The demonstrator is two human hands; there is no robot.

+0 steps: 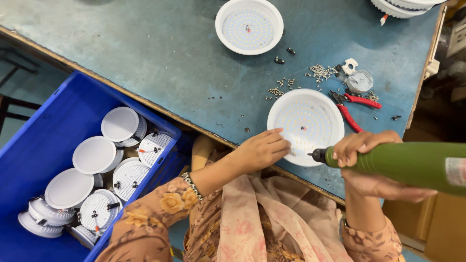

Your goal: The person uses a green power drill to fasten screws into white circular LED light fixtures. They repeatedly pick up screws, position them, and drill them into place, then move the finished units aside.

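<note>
Step in hand: by the look of it, screw-driving on the lamp; it lies open side up at the near edge of the table, its white LED disc showing.
Left hand: fingers loosely extended, fingertips resting on the lamp's left rim; it steadies, it grips nothing.
Right hand: wrapped closed around the green driver; the driver lies nearly level, its dark tip at the lamp's near rim; whether the bit sits in a screw head I cannot tell.
Next move, as a judgement: the tip needs tilting down and lining up square on a screw point; the left hand should hold the rim firm so the lamp does not spin or slide.
Screws: a loose scatter just beyond the lamp, within reach of either hand.
Pliers: red-handled, touching or just beside the lamp's right rim; they narrow the room on that side.
Edges: the lamp's near rim seems to overhang the table edge slightly; a push toward the body could tip it off.
Open room: bare table to the left and beyond; a second lamp sits well apart at the far side.
Bin: blue, below the table on the left, holding more lamps.
</note>
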